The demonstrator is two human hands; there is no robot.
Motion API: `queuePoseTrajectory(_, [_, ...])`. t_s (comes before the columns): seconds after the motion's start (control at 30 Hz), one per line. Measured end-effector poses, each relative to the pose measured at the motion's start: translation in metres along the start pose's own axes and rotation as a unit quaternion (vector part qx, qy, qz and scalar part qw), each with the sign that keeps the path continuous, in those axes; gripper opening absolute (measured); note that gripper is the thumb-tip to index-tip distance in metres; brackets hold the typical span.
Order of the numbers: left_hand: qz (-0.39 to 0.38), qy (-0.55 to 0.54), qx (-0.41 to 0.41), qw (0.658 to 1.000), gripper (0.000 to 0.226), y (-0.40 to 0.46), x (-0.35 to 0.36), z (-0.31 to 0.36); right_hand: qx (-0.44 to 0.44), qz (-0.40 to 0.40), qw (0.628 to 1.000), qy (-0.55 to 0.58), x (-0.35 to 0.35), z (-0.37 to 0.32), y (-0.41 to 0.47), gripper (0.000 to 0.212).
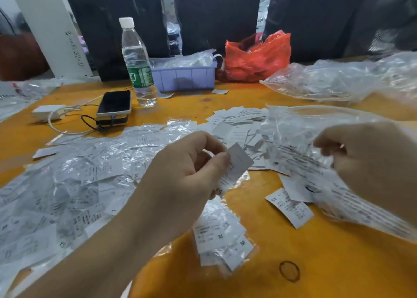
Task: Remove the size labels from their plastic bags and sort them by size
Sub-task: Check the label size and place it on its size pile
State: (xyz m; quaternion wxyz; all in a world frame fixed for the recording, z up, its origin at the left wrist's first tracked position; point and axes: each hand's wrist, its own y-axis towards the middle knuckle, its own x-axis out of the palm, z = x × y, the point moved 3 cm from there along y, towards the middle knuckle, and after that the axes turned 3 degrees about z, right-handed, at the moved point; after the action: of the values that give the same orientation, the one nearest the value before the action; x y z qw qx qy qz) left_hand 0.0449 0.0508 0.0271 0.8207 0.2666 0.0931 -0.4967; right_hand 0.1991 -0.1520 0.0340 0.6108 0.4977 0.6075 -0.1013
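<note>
We see a small white rectangular size label [239, 160] pinched between thumb and forefinger of the left hand [189, 169], jutting past the fingertips, its long axis slanting from upper right to lower left. The right hand [370, 162] grips a crumpled clear plastic bag of labels [300, 153], blurred. Below lies the orange table [316, 264], strewn with more bagged labels; dark fabric hangs behind.

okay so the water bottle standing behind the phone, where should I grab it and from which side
Grip the water bottle round its middle, at the green label, coming from the front right. It stands upright; the phone sits at its left and the purple tray behind it to the right. A judgement from one view.
</note>
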Motion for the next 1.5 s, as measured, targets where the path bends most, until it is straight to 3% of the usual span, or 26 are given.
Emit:
queuePoseTrajectory(0.1, [0.015, 0.029, 0.008, 0.999, 0.007, -0.002, 0.003, 0.001, 0.014, -0.07, 0.996, -0.055, 0.014, -0.006, -0.008, 0.026])
queuePoseTrajectory(0.23, [0.02, 0.056, 0.027, 0.998, 0.007, -0.002, 0.005, 0.001, -0.003, -0.091, 0.991, -0.099, 0.024, -0.016, -0.01, 0.026])
queuePoseTrajectory(0.47, [0.005, 0.07, 0.047, 0.996, 0.01, -0.003, 0.009, -0.001, 0.058, -0.106, 0.989, -0.086, 0.024, -0.011, -0.014, 0.046])
queuePoseTrajectory(0.57, [-0.001, 0.066, 0.046, 0.997, 0.009, -0.002, 0.01, -0.002, 0.038, -0.14, 0.986, -0.081, 0.025, -0.012, -0.017, 0.059])
queuePoseTrajectory(0.93, [-0.013, 0.063, 0.067, 0.996, 0.008, -0.005, 0.01, 0.0, 0.011, -0.058, 0.996, -0.068, 0.022, -0.017, -0.014, 0.052])
queuePoseTrajectory(1.13, [0.012, 0.064, 0.079, 0.995, 0.011, -0.004, 0.002, 0.001, -0.028, 0.037, 0.998, -0.048, 0.008, -0.022, -0.012, 0.053])
queuePoseTrajectory(1.2, [0.014, 0.065, 0.08, 0.995, 0.011, -0.003, 0.001, 0.001, -0.011, 0.021, 0.997, -0.08, 0.011, -0.02, -0.012, 0.044])
queuePoseTrajectory(1.33, [0.011, 0.069, 0.076, 0.995, 0.01, -0.002, 0.002, 0.0, 0.061, -0.099, 0.984, -0.138, 0.024, -0.013, -0.014, 0.04])
queuePoseTrajectory(1.5, [-0.005, 0.073, 0.068, 0.995, 0.008, -0.004, 0.006, 0.001, 0.011, -0.068, 0.992, -0.11, 0.025, -0.019, -0.014, 0.048])
